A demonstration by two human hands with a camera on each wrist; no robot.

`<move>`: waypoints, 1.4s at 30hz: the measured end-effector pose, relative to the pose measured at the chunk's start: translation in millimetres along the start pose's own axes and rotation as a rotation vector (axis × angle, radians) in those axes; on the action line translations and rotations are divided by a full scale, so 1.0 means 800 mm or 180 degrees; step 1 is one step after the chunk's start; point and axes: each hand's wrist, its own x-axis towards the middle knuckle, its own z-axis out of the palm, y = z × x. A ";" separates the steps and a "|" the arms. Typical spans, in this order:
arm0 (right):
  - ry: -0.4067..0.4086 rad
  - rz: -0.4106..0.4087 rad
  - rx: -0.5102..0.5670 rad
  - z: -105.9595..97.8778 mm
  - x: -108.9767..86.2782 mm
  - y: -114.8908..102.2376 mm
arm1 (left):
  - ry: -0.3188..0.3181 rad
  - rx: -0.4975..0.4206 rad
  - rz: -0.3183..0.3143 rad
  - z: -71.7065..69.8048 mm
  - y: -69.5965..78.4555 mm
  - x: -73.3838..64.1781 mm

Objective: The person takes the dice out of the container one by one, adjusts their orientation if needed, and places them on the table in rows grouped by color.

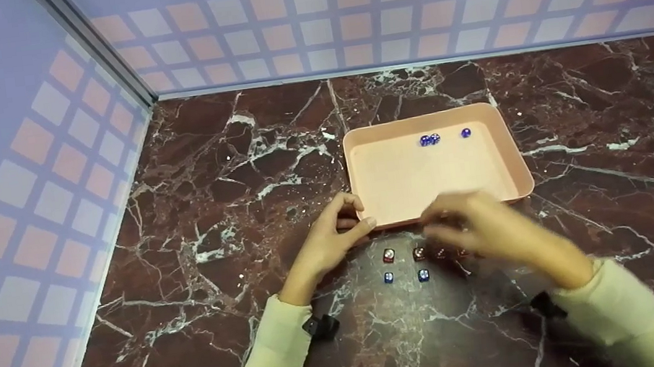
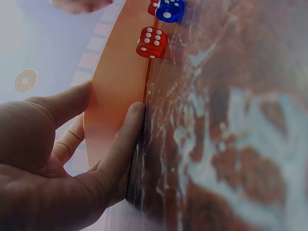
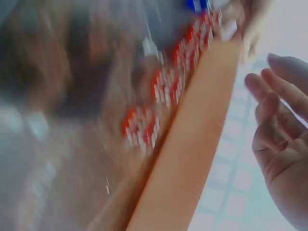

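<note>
A shallow peach tray point(image 1: 395, 181) lies on the marbled table, with blue dice point(image 1: 425, 141) near its far wall. At its front left corner, my left hand point(image 1: 331, 236) grips the tray, its thumb and fingers bent about the corner. My right hand point(image 1: 485, 223), blurred by motion, hovers over the front rim with fingers loosely curled; the right wrist view shows nothing between them. Several red dice point(image 1: 389, 255) form a row just in front of the tray, partly covered by the right hand. Nearer me sit blue dice point(image 1: 424, 275).
A pale partition with pink and white squares point(image 1: 356, 16) borders the table at the back. Another such panel point(image 1: 50, 161) runs along the left side. Dark wrist devices point(image 1: 321, 327) sit at both sleeve cuffs.
</note>
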 end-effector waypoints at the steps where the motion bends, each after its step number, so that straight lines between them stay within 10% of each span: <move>1: 0.0079 0.0108 0.0076 -0.008 0.004 0.005 | -0.0004 -0.0019 0.0004 0.000 0.000 0.000; 14: 0.0872 0.0784 0.0148 -0.060 0.051 0.085 | -0.0063 -0.0039 0.0028 -0.004 0.002 0.001; 33: 0.0391 0.0570 -0.0579 -0.045 0.105 0.104 | -0.0027 0.0096 -0.0059 -0.006 0.002 0.001; 42: 0.0592 0.0617 -0.1078 -0.032 0.110 0.106 | -0.0047 0.0078 0.0017 -0.005 0.000 0.001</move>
